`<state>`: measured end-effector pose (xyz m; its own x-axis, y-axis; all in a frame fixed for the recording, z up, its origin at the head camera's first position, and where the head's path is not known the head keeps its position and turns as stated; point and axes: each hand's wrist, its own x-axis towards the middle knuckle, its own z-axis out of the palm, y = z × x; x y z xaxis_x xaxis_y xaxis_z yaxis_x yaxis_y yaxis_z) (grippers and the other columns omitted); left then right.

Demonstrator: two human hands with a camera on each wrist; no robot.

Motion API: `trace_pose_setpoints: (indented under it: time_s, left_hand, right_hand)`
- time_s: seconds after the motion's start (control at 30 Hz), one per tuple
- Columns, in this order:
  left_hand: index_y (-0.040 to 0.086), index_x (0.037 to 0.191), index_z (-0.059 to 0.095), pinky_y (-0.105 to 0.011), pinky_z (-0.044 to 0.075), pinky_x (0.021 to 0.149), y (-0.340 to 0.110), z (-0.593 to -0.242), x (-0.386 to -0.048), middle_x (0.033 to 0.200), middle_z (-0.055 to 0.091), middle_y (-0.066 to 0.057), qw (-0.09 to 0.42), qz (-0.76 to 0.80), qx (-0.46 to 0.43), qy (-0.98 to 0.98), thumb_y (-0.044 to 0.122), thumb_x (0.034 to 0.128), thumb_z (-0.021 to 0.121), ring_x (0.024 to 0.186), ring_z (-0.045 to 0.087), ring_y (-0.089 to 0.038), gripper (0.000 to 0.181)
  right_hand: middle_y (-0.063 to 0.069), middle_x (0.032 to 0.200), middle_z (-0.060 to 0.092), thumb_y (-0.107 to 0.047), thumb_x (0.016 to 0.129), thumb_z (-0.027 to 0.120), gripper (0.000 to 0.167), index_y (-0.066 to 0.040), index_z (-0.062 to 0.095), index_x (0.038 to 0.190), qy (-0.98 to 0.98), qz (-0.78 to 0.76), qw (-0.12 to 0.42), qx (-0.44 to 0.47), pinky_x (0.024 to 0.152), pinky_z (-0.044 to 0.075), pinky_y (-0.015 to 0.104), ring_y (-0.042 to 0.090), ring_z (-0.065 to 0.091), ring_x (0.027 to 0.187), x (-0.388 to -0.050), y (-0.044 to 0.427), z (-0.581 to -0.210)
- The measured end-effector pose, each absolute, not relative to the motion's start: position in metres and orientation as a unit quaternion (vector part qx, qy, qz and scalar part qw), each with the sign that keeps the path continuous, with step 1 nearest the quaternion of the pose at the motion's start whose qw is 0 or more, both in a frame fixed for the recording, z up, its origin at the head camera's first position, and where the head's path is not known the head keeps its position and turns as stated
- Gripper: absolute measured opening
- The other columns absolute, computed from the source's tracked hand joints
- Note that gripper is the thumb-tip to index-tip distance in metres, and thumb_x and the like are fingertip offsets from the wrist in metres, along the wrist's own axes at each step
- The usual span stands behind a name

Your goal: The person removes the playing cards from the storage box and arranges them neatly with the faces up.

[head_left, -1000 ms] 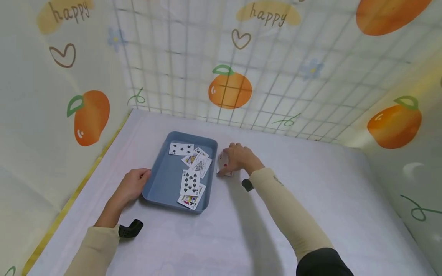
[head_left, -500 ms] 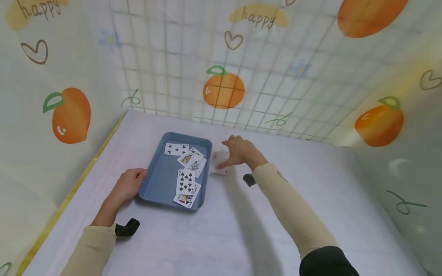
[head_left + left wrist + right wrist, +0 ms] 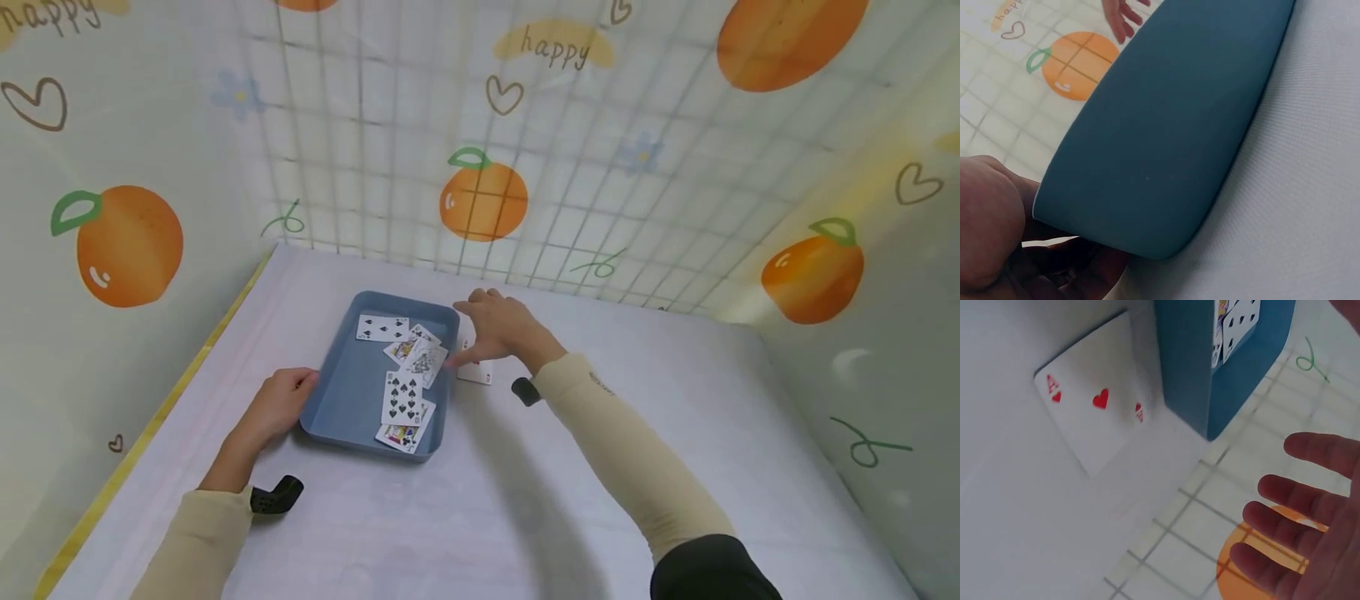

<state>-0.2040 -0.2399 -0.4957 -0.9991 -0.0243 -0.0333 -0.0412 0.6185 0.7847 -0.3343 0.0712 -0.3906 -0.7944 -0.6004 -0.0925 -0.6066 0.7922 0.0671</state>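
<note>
A blue tray (image 3: 337, 392) holds several face-up playing cards, among them a ten of spades (image 3: 402, 398) and a black-and-white figure card (image 3: 425, 361). My left hand (image 3: 277, 404) grips the tray's left side; in the left wrist view the hand (image 3: 991, 219) has thumb and fingers around the tray wall (image 3: 1166, 125). My right hand (image 3: 502, 325) hovers at the tray's right rim, fingers spread, holding nothing. Below it, outside the tray, lies an ace of hearts (image 3: 477, 375), plainer in the right wrist view as a card (image 3: 1085, 381) beside the tray (image 3: 1185, 369).
A white cloth (image 3: 637, 392) covers the table. Behind it and at both sides stand hanging sheets printed with oranges (image 3: 483, 202). A yellow strip (image 3: 172, 400) runs along the left edge of the table.
My right hand has let the ace of hearts go, spread its fingers and moved left to the tray's rim. My left hand stays on the tray. The head view has turned slightly.
</note>
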Motion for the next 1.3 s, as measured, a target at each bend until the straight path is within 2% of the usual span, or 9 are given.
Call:
trace_pose_setpoints:
  time_s: [0.5,0.67,0.97,1.3]
  left_hand:
    - [-0.009,0.114,0.066,-0.041,0.047,0.075,-0.238,-0.482,-0.207,0.085,0.064,-0.011,0.021,0.435,-0.024,0.900,0.013,0.1051,0.044,0.080,0.054,-0.024,0.032]
    - [-0.010,0.113,0.066,-0.042,0.047,0.074,-0.239,-0.484,-0.209,0.081,0.062,-0.010,0.011,0.430,-0.018,0.903,0.012,0.1051,0.044,0.078,0.053,-0.024,0.032]
    - [-0.010,0.114,0.066,-0.044,0.049,0.076,-0.239,-0.489,-0.207,0.087,0.066,-0.013,0.002,0.429,-0.016,0.903,0.011,0.1052,0.044,0.080,0.055,-0.025,0.032]
    - [-0.010,0.114,0.065,-0.043,0.049,0.075,-0.242,-0.498,-0.206,0.086,0.066,-0.013,-0.012,0.425,-0.005,0.905,0.012,0.1053,0.044,0.079,0.055,-0.025,0.032]
  right_hand:
    - [0.010,0.139,0.050,-0.082,0.068,0.065,0.108,-0.015,0.044,0.150,0.930,0.056,0.045,-0.362,0.094,0.047,0.046,0.028,0.047,0.121,-0.325,0.040,-0.379]
    - [0.012,0.143,0.048,-0.080,0.069,0.065,0.106,-0.015,0.044,0.150,0.925,0.051,0.048,-0.373,0.095,0.046,0.047,0.029,0.047,0.123,-0.319,0.032,-0.382]
    - [0.009,0.141,0.049,-0.082,0.068,0.065,0.105,-0.017,0.046,0.148,0.916,0.066,0.040,-0.394,0.098,0.045,0.046,0.028,0.046,0.125,-0.308,0.019,-0.400]
    - [0.010,0.149,0.043,-0.081,0.069,0.065,0.103,-0.020,0.045,0.149,0.916,0.081,0.056,-0.389,0.104,0.039,0.051,0.031,0.039,0.134,-0.296,0.010,-0.424]
